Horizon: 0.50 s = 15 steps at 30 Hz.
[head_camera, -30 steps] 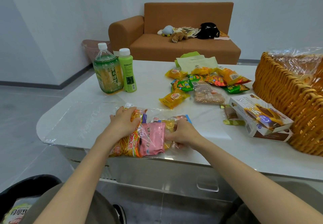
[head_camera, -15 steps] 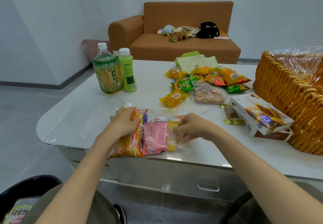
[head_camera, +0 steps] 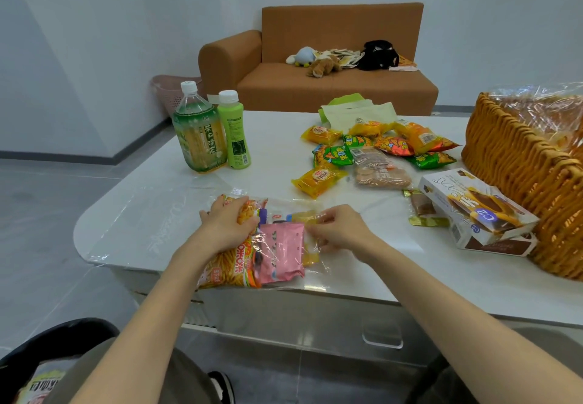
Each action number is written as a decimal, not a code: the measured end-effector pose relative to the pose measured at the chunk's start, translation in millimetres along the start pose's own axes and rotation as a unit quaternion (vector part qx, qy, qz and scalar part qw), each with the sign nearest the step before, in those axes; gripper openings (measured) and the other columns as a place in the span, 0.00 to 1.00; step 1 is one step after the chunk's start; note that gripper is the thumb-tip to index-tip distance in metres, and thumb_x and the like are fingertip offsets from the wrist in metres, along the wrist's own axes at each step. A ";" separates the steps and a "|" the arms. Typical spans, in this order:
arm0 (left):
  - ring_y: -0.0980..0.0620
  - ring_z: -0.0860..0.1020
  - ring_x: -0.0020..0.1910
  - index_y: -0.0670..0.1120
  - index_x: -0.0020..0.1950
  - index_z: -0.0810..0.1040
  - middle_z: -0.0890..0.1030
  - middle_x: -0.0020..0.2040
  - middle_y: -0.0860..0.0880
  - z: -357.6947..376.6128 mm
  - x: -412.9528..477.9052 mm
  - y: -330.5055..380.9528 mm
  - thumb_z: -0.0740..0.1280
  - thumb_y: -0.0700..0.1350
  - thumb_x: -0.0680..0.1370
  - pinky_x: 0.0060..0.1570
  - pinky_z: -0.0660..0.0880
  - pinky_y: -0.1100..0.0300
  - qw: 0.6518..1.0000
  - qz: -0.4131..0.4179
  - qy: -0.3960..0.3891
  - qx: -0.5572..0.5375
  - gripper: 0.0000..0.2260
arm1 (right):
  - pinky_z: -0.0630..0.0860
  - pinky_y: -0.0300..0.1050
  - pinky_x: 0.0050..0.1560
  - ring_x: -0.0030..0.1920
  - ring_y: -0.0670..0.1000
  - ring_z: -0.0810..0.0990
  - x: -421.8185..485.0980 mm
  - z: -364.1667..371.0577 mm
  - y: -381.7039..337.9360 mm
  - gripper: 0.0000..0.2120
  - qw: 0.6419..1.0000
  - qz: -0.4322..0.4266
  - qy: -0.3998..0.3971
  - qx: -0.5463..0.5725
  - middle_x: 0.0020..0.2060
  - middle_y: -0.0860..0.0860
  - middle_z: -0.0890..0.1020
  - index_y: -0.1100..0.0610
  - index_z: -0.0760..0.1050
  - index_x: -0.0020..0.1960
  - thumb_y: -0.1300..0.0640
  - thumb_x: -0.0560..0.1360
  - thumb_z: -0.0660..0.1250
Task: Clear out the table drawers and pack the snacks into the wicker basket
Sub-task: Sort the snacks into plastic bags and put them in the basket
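Packing is only beginning. Fingers of your left hand (head_camera: 225, 225) are curling round the clear snack bag (head_camera: 280, 249) at 6 o'clock on the desk (head_camera: 151, 214); your right hand (head_camera: 339, 230) is pinching its edge. Loose snacks (head_camera: 372, 154) at 1 o'clock are lying outside the wicker basket (head_camera: 511, 163) at 3 o'clock.

Clear bag of snacks (head_camera: 280, 249) flat near front, loose colourful packets (head_camera: 334, 155) beyond, wicker basket (head_camera: 517, 163) at right

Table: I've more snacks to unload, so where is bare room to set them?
Free: the left corner between the bottles and left hand on the snack bundle; the near edge between right hand and white box. Crowded: loose packets beside the wicker basket.
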<state>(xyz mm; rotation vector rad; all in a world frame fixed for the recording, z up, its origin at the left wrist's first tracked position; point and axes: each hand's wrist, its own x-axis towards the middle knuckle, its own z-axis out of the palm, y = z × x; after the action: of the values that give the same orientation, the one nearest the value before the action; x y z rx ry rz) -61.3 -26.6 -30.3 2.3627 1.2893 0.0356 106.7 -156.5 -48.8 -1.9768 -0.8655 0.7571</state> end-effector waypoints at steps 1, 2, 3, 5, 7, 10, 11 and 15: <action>0.42 0.45 0.77 0.53 0.78 0.55 0.50 0.79 0.42 0.6 1.0 -1.7 0.57 0.56 0.81 0.75 0.45 0.46 1.000 -0.003 -0.005 0.000 0.26 | 0.80 0.44 0.32 0.28 0.50 0.81 0.8 -5.6 -0.5 0.09 0.998 -0.020 0.037 -0.039 0.29 0.55 0.81 0.58 0.77 0.33 0.65 0.70 0.68; 0.41 0.45 0.77 0.53 0.78 0.55 0.49 0.79 0.42 1.1 1.8 -2.9 0.57 0.57 0.81 0.75 0.45 0.46 1.000 -0.004 -0.008 -0.003 0.26 | 0.82 0.48 0.37 0.30 0.52 0.83 1.6 -12.1 -1.1 0.07 0.995 -0.036 0.066 -0.072 0.30 0.56 0.82 0.59 0.78 0.33 0.65 0.69 0.67; 0.41 0.45 0.77 0.54 0.78 0.55 0.50 0.79 0.42 1.4 2.3 -3.5 0.57 0.57 0.81 0.75 0.46 0.45 1.000 -0.004 -0.009 -0.008 0.27 | 0.83 0.49 0.39 0.30 0.53 0.84 1.0 -18.6 -2.6 0.05 0.991 -0.048 0.085 -0.093 0.32 0.58 0.83 0.61 0.79 0.34 0.65 0.68 0.67; 0.41 0.45 0.77 0.53 0.78 0.55 0.50 0.79 0.42 0.9 1.8 -1.7 0.58 0.57 0.81 0.75 0.46 0.45 1.000 -0.002 -0.009 -0.012 0.27 | 0.83 0.48 0.38 0.29 0.52 0.84 -1.4 -25.5 -5.3 0.04 0.988 -0.052 0.082 -0.116 0.32 0.59 0.83 0.65 0.79 0.37 0.66 0.68 0.66; 0.43 0.46 0.78 0.52 0.78 0.55 0.51 0.79 0.42 -0.3 -1.0 2.3 0.58 0.55 0.81 0.75 0.45 0.46 1.000 0.004 -0.005 -0.013 0.26 | 0.83 0.46 0.38 0.30 0.53 0.84 -6.7 -21.4 -8.2 0.05 0.993 -0.030 0.017 -0.110 0.29 0.57 0.82 0.65 0.78 0.34 0.67 0.69 0.67; 0.45 0.46 0.78 0.51 0.78 0.56 0.52 0.78 0.42 -2.3 -5.4 6.6 0.59 0.53 0.81 0.75 0.45 0.47 1.000 0.014 0.001 -0.024 0.26 | 0.81 0.42 0.33 0.27 0.52 0.81 -7.7 -1.3 -6.6 0.09 0.998 0.020 -0.042 -0.038 0.25 0.54 0.79 0.61 0.76 0.31 0.68 0.69 0.70; 0.45 0.47 0.78 0.51 0.77 0.56 0.53 0.78 0.42 -2.6 -6.5 6.9 0.59 0.53 0.81 0.75 0.45 0.47 1.000 0.014 0.003 -0.027 0.26 | 0.79 0.40 0.30 0.25 0.49 0.80 -7.2 5.6 -5.6 0.08 0.998 0.039 -0.052 0.001 0.25 0.54 0.78 0.62 0.76 0.32 0.69 0.70 0.69; 0.44 0.48 0.78 0.51 0.77 0.57 0.52 0.78 0.42 -2.4 -4.9 2.6 0.59 0.53 0.81 0.75 0.47 0.46 0.999 0.010 0.001 -0.044 0.26 | 0.70 0.32 0.22 0.20 0.42 0.73 -7.1 19.9 -6.8 0.07 0.975 0.110 -0.130 0.144 0.28 0.52 0.75 0.63 0.77 0.39 0.68 0.76 0.65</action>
<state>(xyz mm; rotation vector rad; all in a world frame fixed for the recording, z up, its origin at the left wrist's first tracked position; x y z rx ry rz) -62.6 -30.9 -26.2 2.3022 1.2390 0.1000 85.5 -150.3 -51.1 -1.7547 -0.6451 1.2204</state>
